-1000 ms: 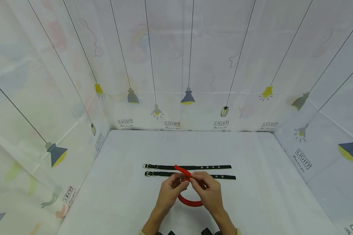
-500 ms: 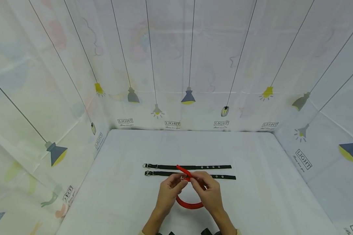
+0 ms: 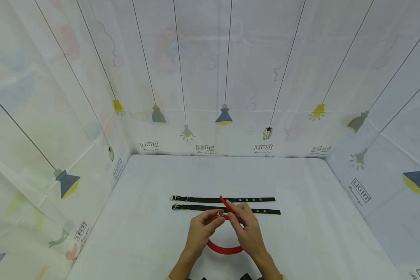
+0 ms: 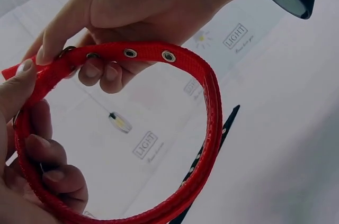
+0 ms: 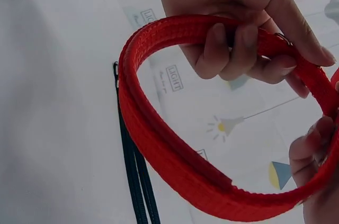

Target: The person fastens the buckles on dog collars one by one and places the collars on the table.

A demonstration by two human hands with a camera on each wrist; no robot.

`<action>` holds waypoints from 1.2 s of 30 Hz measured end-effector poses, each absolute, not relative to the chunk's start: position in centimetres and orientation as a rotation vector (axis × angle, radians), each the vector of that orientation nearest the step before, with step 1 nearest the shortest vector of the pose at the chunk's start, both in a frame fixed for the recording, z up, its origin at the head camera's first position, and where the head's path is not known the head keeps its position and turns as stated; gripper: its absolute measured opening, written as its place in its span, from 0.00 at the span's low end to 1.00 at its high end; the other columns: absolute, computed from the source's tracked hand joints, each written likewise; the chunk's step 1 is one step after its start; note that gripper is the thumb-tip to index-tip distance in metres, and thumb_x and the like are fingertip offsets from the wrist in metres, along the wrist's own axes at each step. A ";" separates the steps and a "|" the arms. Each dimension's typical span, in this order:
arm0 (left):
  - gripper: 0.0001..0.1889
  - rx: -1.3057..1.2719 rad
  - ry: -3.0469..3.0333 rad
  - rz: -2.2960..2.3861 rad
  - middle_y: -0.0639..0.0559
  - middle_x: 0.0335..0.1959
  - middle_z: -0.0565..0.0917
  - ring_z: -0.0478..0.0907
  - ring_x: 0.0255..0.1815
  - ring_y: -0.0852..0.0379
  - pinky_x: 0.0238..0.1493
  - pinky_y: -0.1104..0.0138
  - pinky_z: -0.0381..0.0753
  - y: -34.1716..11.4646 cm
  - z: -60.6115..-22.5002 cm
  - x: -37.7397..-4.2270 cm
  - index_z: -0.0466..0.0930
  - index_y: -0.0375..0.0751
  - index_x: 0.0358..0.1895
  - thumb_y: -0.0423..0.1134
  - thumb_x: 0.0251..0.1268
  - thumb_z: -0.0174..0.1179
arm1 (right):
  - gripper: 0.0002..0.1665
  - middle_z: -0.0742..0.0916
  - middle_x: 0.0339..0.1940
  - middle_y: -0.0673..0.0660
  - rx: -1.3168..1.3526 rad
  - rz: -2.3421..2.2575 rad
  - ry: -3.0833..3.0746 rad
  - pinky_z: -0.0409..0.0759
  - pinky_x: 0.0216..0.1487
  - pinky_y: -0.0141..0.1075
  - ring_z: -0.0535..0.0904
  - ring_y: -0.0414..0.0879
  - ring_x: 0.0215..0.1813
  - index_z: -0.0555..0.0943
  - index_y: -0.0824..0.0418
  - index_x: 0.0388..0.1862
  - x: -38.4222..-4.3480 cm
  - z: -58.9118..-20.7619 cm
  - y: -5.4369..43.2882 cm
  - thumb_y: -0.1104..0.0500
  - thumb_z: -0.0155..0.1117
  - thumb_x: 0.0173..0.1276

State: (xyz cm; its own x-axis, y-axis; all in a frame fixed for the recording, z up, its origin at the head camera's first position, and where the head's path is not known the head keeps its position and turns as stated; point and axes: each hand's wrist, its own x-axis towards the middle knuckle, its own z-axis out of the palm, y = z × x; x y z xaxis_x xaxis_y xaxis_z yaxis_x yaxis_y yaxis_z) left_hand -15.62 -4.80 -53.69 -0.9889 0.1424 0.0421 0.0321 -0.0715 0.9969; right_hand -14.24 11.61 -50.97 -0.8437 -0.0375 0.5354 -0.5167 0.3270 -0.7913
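Observation:
A red fabric collar (image 3: 225, 250) forms a loop between both hands above the white table. My left hand (image 3: 200, 232) pinches it near its metal buckle (image 3: 219, 214). With thumb and fingers, my right hand (image 3: 247, 230) grips the strap's free end, whose red tip (image 3: 226, 203) points up and left. Metal eyelets (image 4: 130, 53) line the strap by the right hand in the left wrist view. In the right wrist view the loop (image 5: 175, 166) hangs wide, with an overlapped layer inside. Fingers partly hide the buckle.
Two black buckled collars, a far one (image 3: 199, 200) and a nearer one (image 3: 192, 207), lie side by side behind the hands. The nearer is partly covered by them. A white printed curtain (image 3: 245, 77) surrounds the table (image 3: 154, 175) at the back and sides.
The collar's free tip has shifted right and stands steeper, with the right hand's fingers now along it. The buckle is more exposed, and the loop's bottom hangs lower and wider.

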 end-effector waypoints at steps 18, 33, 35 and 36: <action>0.16 0.163 1.993 2.229 0.48 0.38 0.88 0.70 0.26 0.63 0.27 0.75 0.68 -4.7 -53.5 -15.4 0.86 0.43 0.52 0.45 0.65 0.68 | 0.17 0.77 0.36 0.52 0.616 1.613 -2.106 0.72 0.23 0.27 0.71 0.35 0.28 0.84 0.62 0.55 -14.6 -52.6 12.3 0.70 0.64 0.69; 0.15 0.247 1.976 2.211 0.55 0.32 0.82 0.68 0.25 0.65 0.27 0.75 0.68 -4.6 -53.6 -15.4 0.85 0.41 0.50 0.46 0.67 0.66 | 0.12 0.74 0.32 0.49 0.611 1.612 -2.155 0.70 0.21 0.29 0.70 0.37 0.26 0.83 0.54 0.47 -14.6 -52.4 12.4 0.68 0.59 0.73; 0.16 0.249 1.965 2.217 0.55 0.31 0.81 0.67 0.25 0.65 0.27 0.75 0.67 -4.6 -53.6 -15.4 0.85 0.40 0.50 0.46 0.67 0.66 | 0.11 0.75 0.32 0.49 0.605 1.599 -2.165 0.70 0.21 0.28 0.70 0.36 0.25 0.83 0.53 0.46 -14.6 -52.4 12.4 0.67 0.62 0.71; 0.16 0.249 1.954 2.222 0.55 0.31 0.82 0.67 0.25 0.64 0.27 0.75 0.67 -4.7 -53.7 -15.4 0.85 0.40 0.50 0.46 0.67 0.66 | 0.11 0.75 0.32 0.48 0.603 1.592 -2.169 0.70 0.20 0.28 0.70 0.36 0.25 0.83 0.53 0.47 -14.6 -52.4 12.4 0.67 0.63 0.71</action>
